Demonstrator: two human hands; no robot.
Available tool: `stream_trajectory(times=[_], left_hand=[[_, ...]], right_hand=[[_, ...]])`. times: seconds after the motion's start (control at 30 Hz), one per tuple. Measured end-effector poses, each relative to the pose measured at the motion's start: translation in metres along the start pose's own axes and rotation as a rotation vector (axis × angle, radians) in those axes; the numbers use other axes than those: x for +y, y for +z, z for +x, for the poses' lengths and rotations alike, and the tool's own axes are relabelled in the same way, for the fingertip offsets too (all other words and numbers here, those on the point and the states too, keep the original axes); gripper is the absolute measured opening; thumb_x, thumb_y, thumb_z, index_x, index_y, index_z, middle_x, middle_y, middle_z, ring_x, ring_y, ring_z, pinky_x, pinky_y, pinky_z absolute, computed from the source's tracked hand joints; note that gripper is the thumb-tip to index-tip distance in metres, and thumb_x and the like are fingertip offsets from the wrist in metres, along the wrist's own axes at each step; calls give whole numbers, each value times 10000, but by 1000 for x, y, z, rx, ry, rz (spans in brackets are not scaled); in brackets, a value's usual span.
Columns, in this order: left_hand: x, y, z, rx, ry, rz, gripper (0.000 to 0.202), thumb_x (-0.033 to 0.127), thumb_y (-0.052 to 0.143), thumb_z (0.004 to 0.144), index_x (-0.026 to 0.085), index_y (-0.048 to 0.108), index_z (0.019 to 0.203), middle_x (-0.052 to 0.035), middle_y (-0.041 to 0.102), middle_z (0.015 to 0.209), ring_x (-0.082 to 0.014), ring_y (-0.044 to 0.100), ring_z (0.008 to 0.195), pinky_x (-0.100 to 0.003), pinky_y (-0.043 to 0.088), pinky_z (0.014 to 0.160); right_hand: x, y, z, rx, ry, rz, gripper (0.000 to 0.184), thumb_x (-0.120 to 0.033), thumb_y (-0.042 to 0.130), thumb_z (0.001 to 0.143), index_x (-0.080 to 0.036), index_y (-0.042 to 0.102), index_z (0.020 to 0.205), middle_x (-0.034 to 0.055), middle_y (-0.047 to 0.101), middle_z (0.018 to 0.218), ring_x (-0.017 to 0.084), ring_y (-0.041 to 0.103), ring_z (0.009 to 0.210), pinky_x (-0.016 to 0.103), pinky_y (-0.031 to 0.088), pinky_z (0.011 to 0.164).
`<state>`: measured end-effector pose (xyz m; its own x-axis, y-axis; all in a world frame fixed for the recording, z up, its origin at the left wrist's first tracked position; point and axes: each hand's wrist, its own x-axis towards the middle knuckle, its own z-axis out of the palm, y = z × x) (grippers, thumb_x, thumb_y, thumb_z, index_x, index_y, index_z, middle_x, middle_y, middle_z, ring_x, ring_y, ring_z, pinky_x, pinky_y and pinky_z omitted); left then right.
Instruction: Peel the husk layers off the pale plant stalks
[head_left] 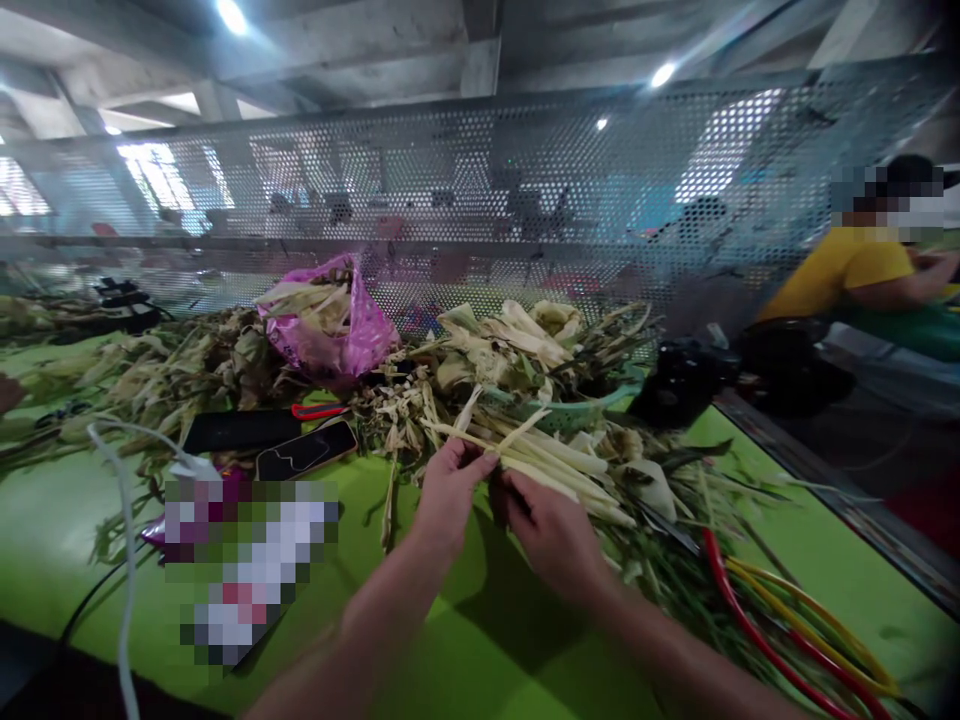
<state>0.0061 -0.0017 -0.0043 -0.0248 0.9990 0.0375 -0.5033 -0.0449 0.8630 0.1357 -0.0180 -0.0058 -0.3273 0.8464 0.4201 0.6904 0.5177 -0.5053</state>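
My left hand (pixel 454 482) and my right hand (pixel 546 520) meet over the green table (pixel 360 620). Between the left thumb and fingers are pinched pale strips of corn husk (pixel 466 432), with some ends sticking up. My right hand's fingers are curled close beside it, around the lower end of the same husk strips; the fingertips are partly hidden. Just beyond the right hand lies a bundle of long, pale husks (pixel 559 455). Behind it, a green basket (pixel 592 408) is heaped with dry husks (pixel 517 345).
A pink plastic bag (pixel 330 330) holds more husks. Left are a phone (pixel 307 450), a dark flat object (pixel 238 432) and a white cable (pixel 124 540). Red-handled scissors (pixel 731 590) and a yellow loop (pixel 817 605) lie right. A perforated metal screen (pixel 450 190) stands behind; a person in yellow (pixel 840 265) sits right.
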Motion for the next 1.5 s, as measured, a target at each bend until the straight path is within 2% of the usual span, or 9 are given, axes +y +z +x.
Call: stream_trajectory(times=[0.13, 0.23, 0.33, 0.47, 0.57, 0.7, 0.97, 1.23, 1.5], left_hand=[[2, 0, 0, 34, -8, 15, 186, 237, 749, 635, 127, 656, 752, -23, 658, 724, -110, 576, 699, -244, 439, 742], [3, -1, 3, -4, 9, 66, 209, 264, 750, 646, 131, 658, 778, -31, 666, 756, -116, 584, 723, -250, 439, 762], [1, -2, 6, -68, 55, 137, 254, 286, 752, 651, 139, 654, 834, -42, 672, 800, -134, 592, 763, -268, 443, 781], [3, -2, 4, -193, 38, 195, 298, 316, 715, 698, 144, 649, 931, -65, 678, 923, -164, 592, 872, -296, 433, 848], [7, -3, 0, -208, -33, 296, 285, 405, 635, 769, 150, 659, 893, -55, 665, 890, -161, 575, 840, -293, 432, 812], [5, -6, 3, -210, -39, 384, 321, 440, 649, 748, 141, 645, 864, -55, 650, 848, -167, 566, 807, -303, 435, 794], [7, -2, 3, -357, 24, 342, 290, 334, 653, 759, 139, 658, 973, -92, 678, 1020, -209, 586, 982, -339, 409, 941], [9, 6, -2, -322, -31, 138, 271, 322, 732, 697, 163, 699, 913, -92, 702, 932, -207, 625, 952, -359, 418, 963], [11, 1, 0, -339, 38, 316, 326, 340, 677, 747, 152, 669, 1013, -99, 686, 1019, -219, 593, 984, -340, 424, 918]], right_hand=[[2, 3, -1, 6, -13, -23, 212, -271, 445, 879, -191, 589, 746, 39, 610, 662, 170, 495, 580, 290, 344, 577], [8, -5, 4, -41, 137, 241, 228, -368, 496, 873, -194, 602, 771, 28, 612, 703, 176, 525, 643, 282, 376, 596], [11, -16, 9, -3, 271, 532, 287, -468, 544, 839, -192, 615, 804, 13, 585, 719, 159, 514, 658, 267, 396, 596], [10, -24, 12, 52, 382, 696, 302, -486, 621, 777, -187, 599, 738, -12, 519, 656, 126, 443, 591, 243, 352, 543], [9, -26, 12, 60, 436, 772, 301, -485, 647, 752, -189, 599, 734, -20, 510, 640, 118, 423, 576, 234, 332, 529], [9, -26, 11, 54, 426, 783, 278, -468, 631, 771, -191, 610, 752, -18, 523, 658, 114, 414, 578, 236, 326, 534], [13, -25, 13, 84, 344, 672, 250, -428, 625, 784, -183, 628, 734, -7, 542, 672, 121, 431, 601, 253, 354, 554], [22, -30, 18, 31, 405, 807, 270, -440, 682, 738, -178, 630, 701, -8, 532, 638, 116, 431, 583, 254, 349, 532], [21, -36, 21, 25, 429, 841, 256, -407, 700, 710, -162, 685, 784, 30, 616, 746, 121, 468, 624, 250, 393, 550]])
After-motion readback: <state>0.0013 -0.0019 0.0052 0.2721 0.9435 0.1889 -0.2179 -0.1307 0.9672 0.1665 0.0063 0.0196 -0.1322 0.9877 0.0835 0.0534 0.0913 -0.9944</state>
